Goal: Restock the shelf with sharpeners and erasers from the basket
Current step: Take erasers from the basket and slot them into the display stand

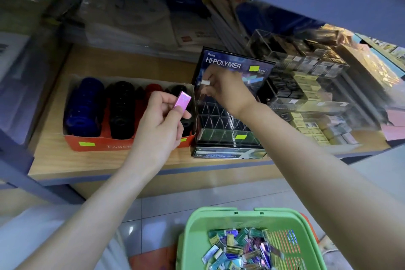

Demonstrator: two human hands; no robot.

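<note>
Wooden shelf, left hand pinches pink eraser, near-upright, leaning right

A person holds erasers at a wooden shelf, with a green basket below.
The left hand pinches a pink eraser in front of a red box of blue, black and red sharpeners. The right hand pinches a small, blurred white piece at the clear compartments of a black Hi-Polymer display stand. Wrapped erasers lie heaped in the basket.
</note>
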